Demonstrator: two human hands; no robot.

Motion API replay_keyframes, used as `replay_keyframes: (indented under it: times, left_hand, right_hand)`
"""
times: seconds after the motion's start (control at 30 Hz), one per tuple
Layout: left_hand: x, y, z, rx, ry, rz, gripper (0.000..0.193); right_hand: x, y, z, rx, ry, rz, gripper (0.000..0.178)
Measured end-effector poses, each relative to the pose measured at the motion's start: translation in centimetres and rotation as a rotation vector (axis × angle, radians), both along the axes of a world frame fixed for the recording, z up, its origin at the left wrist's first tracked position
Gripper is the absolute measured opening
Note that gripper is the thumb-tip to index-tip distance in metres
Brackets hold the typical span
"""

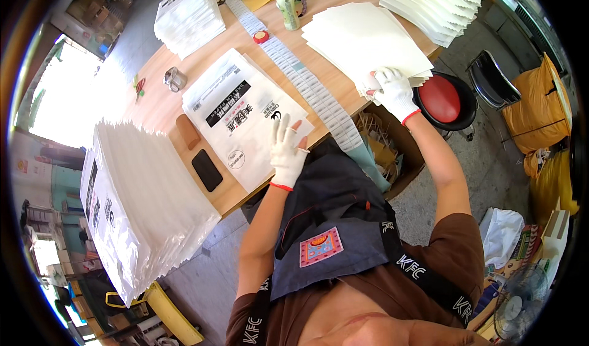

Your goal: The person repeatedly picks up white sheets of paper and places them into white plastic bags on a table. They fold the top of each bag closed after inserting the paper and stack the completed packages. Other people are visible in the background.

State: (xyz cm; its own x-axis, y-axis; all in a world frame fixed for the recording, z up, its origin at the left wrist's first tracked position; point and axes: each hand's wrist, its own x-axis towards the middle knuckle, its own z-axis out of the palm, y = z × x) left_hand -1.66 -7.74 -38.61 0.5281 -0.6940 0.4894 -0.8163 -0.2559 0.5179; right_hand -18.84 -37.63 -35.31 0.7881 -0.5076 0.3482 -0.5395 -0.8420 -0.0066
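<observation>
My left hand (287, 151), in a white glove, rests flat with fingers apart on the near edge of a printed white paper bag (236, 110) lying on the wooden table (161, 103). My right hand (394, 90), also gloved, grips the near corner of a stack of plain cream sheets (362, 39) at the table's right end. A long strip of small labels (307, 82) runs diagonally between the two piles.
A large fanned pile of white bags (141, 205) lies at the left, another fanned stack (438, 2) at the far right, a folded pile (187, 18) at the back. A black phone (207, 170), a bottle (287, 7), a red tape roll (261, 37), a red stool (445, 99) and a cardboard box (383, 146) are nearby.
</observation>
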Motion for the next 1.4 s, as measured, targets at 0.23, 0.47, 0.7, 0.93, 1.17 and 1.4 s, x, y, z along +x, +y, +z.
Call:
replay_keyframes:
  times: [0.23,0.47,0.7,0.93,1.17,1.4]
  left_hand:
    - [-2.1,-2.7,-0.4,0.081,0.082,-0.161,0.034]
    - [-2.9,-5.0,0.3,0.084,0.131,-0.243,0.028]
    - [-2.8,-4.9,-0.8,0.075,0.132,-0.281,0.03]
    - [-3.3,-7.9,0.8,0.157,0.694,-0.384,0.031]
    - [-3.9,-13.5,1.7,-0.27,2.044,-0.451,0.068]
    - [-1.9,-4.3,3.8,0.035,1.782,-0.181,0.031]
  right_hand:
    - [-0.8,-0.6,0.1,0.011,0.003,0.142,0.053]
    - [-0.8,-4.1,-0.8,0.052,-0.093,0.361,0.016]
    - [-0.4,-2.8,0.8,0.043,-0.087,0.419,0.019]
    - [0.8,-4.1,-1.8,-0.236,-0.231,0.507,0.024]
    - [-0.9,7.1,5.6,-0.278,-0.475,0.712,0.014]
    - [-6.9,7.4,1.6,0.822,-0.647,0.291,0.044]
